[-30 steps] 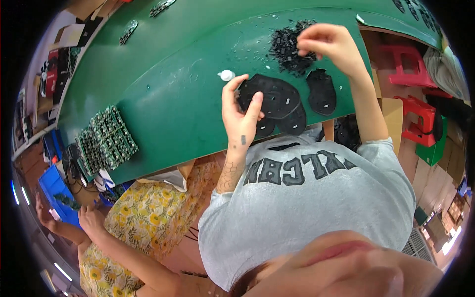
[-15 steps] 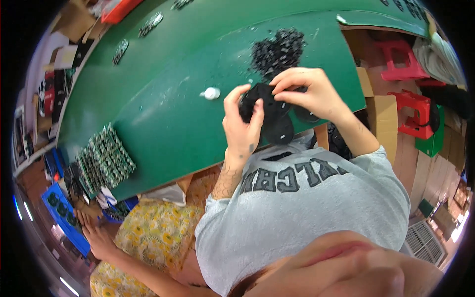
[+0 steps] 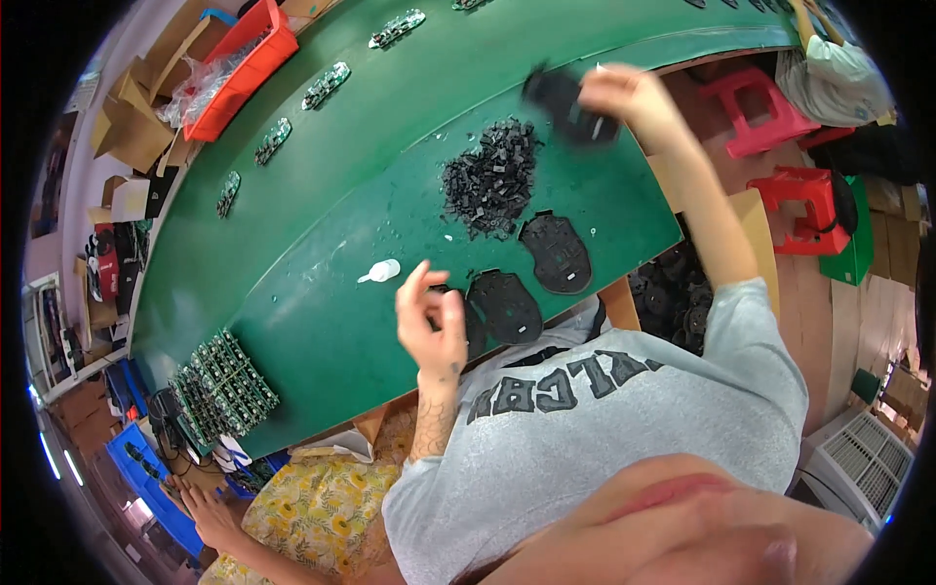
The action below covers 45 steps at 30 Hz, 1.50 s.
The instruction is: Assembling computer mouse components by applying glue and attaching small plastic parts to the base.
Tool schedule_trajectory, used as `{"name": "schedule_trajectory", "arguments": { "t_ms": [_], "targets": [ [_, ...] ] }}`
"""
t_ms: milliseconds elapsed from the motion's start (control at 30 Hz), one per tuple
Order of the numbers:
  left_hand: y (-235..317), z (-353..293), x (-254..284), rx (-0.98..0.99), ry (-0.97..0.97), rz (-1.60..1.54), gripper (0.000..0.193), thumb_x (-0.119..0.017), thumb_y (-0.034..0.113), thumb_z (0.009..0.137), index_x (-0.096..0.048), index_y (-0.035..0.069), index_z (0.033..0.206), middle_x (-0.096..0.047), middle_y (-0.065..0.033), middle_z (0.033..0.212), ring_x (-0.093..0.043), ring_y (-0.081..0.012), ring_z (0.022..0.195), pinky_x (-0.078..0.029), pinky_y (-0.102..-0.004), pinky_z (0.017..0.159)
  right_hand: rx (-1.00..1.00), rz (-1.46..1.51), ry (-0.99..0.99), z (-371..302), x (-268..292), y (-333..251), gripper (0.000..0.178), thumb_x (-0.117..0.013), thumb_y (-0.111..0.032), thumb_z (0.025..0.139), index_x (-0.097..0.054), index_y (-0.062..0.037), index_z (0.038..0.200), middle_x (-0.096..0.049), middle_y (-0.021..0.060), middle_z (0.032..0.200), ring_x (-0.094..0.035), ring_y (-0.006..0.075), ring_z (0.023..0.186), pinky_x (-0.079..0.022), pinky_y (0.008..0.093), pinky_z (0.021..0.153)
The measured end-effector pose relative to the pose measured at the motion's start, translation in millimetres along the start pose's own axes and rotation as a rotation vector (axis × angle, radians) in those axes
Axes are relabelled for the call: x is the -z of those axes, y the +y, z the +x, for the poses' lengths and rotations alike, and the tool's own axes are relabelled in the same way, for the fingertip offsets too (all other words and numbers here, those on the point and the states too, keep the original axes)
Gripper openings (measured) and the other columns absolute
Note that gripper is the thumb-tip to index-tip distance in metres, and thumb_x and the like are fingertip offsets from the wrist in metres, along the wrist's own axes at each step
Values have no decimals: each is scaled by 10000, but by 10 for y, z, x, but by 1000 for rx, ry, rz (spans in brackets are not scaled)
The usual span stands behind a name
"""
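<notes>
My right hand [image 3: 629,97] grips a black plastic shell [image 3: 561,105], shaped like the base of a computer mouse, above the far right of the green table; both are blurred. Two like shells lie near the front edge, a right-hand one [image 3: 558,255] and a middle one [image 3: 505,308]. My left hand [image 3: 431,331] hovers with its fingers loosely curled and apart, holding nothing that I can see. It partly covers a third shell [image 3: 474,327]. Beyond them is a heap of small black plastic pieces [image 3: 492,180].
A small white bottle [image 3: 383,271] lies left of the shells. Circuit boards [image 3: 224,390] are stacked at the table's left, and several board strips [image 3: 327,86] lie farther back. A red bin [image 3: 244,63] stands far left. Another person's hand [image 3: 207,512] is at lower left.
My hands have come apart. The right has swung away to the far right with a shell, and the left has dropped nearer the front edge. The view has shifted, uncovering the shells.
</notes>
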<state>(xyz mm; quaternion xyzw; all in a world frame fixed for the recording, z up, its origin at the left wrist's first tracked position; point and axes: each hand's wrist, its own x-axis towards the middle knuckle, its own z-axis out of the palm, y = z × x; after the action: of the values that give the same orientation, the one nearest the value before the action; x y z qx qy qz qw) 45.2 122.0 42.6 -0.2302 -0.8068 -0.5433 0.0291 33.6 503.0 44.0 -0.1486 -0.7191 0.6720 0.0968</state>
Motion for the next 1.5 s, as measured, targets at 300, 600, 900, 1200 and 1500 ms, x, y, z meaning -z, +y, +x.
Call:
{"name": "schedule_trajectory", "arguments": {
  "t_ms": [300, 600, 900, 1200, 1500],
  "targets": [
    [-511, -592, 205, 209, 376, 268, 330, -514, 81, 944, -547, -7, 1260, -608, -94, 1088, -518, -126, 822, -443, -278, 726, -38, -887, 1013, 2182, 2959, 1155, 444, -727, -541, 756, -762, -201, 1039, -726, 67, 1069, -678, 243, 991, -501, 348, 894],
    [-418, -531, 184, 64, 259, 550, 364, -578, 195, 888, -623, -10, 1185, -637, -138, 1032, -537, -221, 739, -453, -347, 725, -140, -1197, 1142, 2133, 2392, 922, 545, -655, -642, 778, -730, -206, 1097, -717, 99, 1053, -660, 278, 1008, -500, 421, 911],
    [-315, -363, 269, 71, 36, 604, 451, -724, 288, 809, -641, 73, 1197, -604, -100, 1136, -609, -270, 892, -477, -382, 788, 575, -676, -461, 797, -270, -79, 154, -687, -121, 870, -726, -70, 1010, -672, 51, 999, -626, 182, 947, -491, 302, 824],
    [-224, -220, 347, 114, -141, 491, 396, -764, 181, 789, -664, 68, 1155, -602, -72, 1159, -614, -227, 862, -505, -357, 762, 513, -725, -584, 798, -452, 41, 120, -705, -82, 826, -723, -37, 936, -623, 42, 973, -603, 213, 909, -497, 336, 806],
    [-297, -328, 479, 394, 32, 88, 323, -774, 52, 777, -584, 29, 1037, -631, -49, 849, -554, -64, 618, -463, -213, 544, 548, -929, -532, 574, -577, -32, 95, -677, -63, 823, -638, -9, 891, -624, 54, 861, -612, 214, 806, -497, 344, 732]
  ]
}}
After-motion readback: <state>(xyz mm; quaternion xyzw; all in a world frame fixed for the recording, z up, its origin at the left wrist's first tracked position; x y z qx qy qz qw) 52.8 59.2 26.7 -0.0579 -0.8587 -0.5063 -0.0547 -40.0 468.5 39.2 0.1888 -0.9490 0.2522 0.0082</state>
